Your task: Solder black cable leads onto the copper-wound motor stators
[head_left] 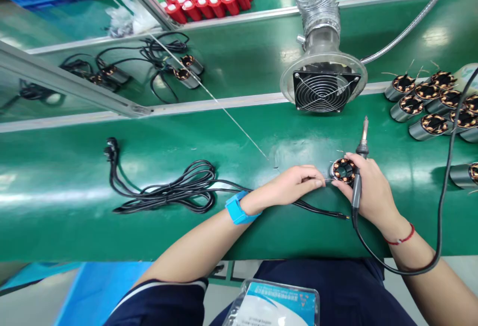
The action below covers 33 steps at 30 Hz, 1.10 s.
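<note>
Stator (341, 168), right of centre in the frame, is gripped by the right hand (369, 186) together with a soldering iron (362, 151); a thin wire (328, 180) at the stator's rim appears pinched by the left hand's fingers (318, 183). The end of the black cable (168, 191) is left unjoined on the worktop (67, 166).

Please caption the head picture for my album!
Right hand holds a soldering iron and copper-wound cylinder; left hand pinches thin wire.

Cable (168, 194) left of soldering iron (357, 191)
</note>
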{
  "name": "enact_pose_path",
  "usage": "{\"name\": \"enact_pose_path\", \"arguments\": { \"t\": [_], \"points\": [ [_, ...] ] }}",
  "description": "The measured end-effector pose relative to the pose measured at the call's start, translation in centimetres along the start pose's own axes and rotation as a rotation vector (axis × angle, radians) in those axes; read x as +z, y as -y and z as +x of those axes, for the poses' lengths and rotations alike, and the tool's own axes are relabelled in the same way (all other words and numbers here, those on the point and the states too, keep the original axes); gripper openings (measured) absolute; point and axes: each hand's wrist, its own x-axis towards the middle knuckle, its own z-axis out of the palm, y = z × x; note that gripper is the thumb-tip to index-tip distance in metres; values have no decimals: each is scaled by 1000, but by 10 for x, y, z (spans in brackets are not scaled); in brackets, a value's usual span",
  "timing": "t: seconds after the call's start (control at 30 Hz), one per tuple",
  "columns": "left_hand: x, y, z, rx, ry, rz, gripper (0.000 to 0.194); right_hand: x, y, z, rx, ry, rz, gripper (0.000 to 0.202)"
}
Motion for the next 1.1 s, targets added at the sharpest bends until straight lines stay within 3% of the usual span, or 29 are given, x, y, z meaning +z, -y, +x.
{"name": "enact_pose_path", "arguments": {
  "t": [0.2, 0.27, 0.33, 0.47, 0.53, 0.67, 0.83, 0.97, 1.1],
  "points": [
    [1, -4, 19, 21, 137, -306, 24, -2, 1, 0, -69, 69, 4, 45],
    [1, -8, 19, -3, 136, -269, 23, -5, -3, 1, -68, 98, 41, 45],
    [2, -12, 12, -47, 151, -46, 21, -10, -8, 1, -37, 106, 85, 50],
    [12, -20, -9, -77, 305, 584, 17, -20, -17, 0, -6, 94, 227, 63],
    [20, -21, -16, -80, 341, 770, 13, -24, -19, 0, -10, 62, 307, 65],
    [35, -21, -21, -110, 288, 871, 15, -29, -15, 0, -29, -52, 332, 60],
    [40, -15, -23, -130, 214, 781, 20, -35, -7, -2, -37, -159, 274, 50],
    [29, -16, -23, -79, 53, 526, 4, -40, 8, -5, -12, -183, 307, 44],
    [8, -31, -24, 49, -103, 269, 12, -36, 31, -7, 74, -185, 523, 40]
  ]
}}
